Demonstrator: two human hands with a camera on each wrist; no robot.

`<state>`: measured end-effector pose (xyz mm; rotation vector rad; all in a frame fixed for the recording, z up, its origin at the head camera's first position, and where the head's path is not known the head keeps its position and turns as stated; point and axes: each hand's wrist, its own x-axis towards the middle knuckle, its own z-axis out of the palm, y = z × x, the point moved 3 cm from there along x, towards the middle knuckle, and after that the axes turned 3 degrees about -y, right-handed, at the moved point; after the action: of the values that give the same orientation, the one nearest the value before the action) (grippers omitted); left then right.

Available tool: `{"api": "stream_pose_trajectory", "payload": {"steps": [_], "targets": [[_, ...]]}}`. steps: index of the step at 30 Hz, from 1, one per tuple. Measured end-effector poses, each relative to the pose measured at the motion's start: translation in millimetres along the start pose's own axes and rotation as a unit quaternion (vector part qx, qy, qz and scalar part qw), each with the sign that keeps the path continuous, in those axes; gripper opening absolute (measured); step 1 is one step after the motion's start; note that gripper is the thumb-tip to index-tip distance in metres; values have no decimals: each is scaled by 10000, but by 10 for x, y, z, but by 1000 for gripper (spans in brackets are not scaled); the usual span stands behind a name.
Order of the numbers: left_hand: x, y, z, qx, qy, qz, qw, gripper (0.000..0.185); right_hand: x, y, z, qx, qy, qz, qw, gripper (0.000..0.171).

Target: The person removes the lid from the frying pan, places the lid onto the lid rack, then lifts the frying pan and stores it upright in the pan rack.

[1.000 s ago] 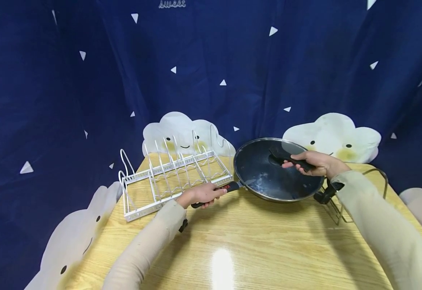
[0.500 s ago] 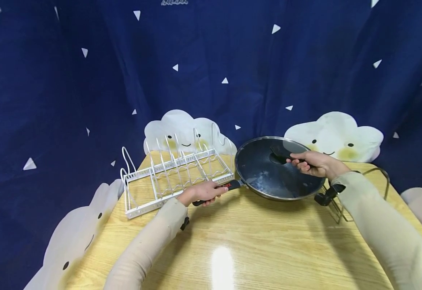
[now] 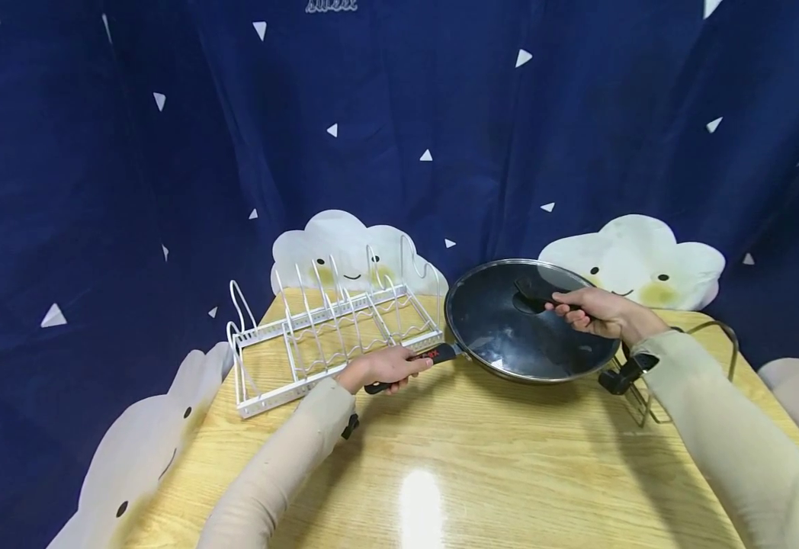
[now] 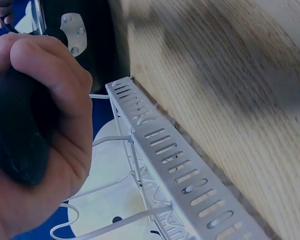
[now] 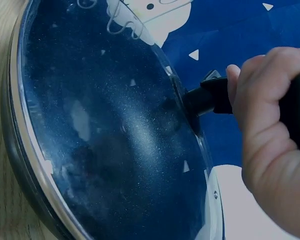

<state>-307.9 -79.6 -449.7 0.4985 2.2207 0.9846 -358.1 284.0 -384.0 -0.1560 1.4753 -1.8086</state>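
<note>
Behind everything hangs a dark blue curtain (image 3: 441,99) sprinkled with small white triangles, and smiling white cloud shapes (image 3: 636,255) stand along its lower edge. In front of it a light wooden table (image 3: 482,465) with a glossy top catches a bright spot of light near its front. On the table's far left sits a white wire rack (image 3: 331,335) with upright dividers; at the far right a bare metal wire stand (image 3: 704,358) shows behind the person's sleeve. Between them rests a dark pan (image 3: 530,354), its far side tipped up, covered by a glass lid (image 3: 509,320). The left hand (image 3: 379,367) curls tightly around the pan's long black handle (image 3: 430,357), just beside the rack. The right hand (image 3: 595,311) grips the lid's black handle (image 3: 533,290) above the pan's middle.
</note>
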Motion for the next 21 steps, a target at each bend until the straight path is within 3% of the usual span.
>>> {"api": "stream_pose_trajectory", "payload": {"steps": [4,14,21], "targets": [[-14,3,9,41,-15,26,10000,43,-21,0,33,-191,-199,-191,9994,33],[-49,31,-8,113,-33,44,9999,55,-101,-161,191,-395,89,-388,9984,30],[-56,99,-39,115,106,54,9999,53,-192,-277,306,-498,-31,-750,9959,32]]}}
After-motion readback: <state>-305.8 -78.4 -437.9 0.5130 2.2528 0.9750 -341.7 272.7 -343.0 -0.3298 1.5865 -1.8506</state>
